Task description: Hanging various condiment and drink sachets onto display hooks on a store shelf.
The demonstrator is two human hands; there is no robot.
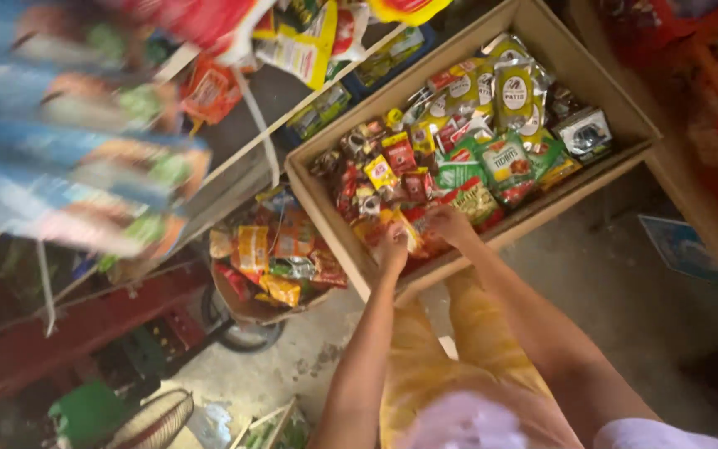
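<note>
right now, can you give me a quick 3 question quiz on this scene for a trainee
1. True or false: both hands reach into the cardboard box.
2. Which lies nearer the box's far end? A) silver and yellow pouches B) a glass bottle C) a metal can
3. What sits on the floor left of the box?

Key:
1. True: the left hand and right hand are among small sachets at the near end.
2. A, the silver and yellow pouches.
3. A smaller round basket of snack packets.

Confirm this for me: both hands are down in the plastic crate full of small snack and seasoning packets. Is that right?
Not quite. The head view shows a brown cardboard box, not a plastic crate. The left hand and right hand are both in it among the small packets.
</note>
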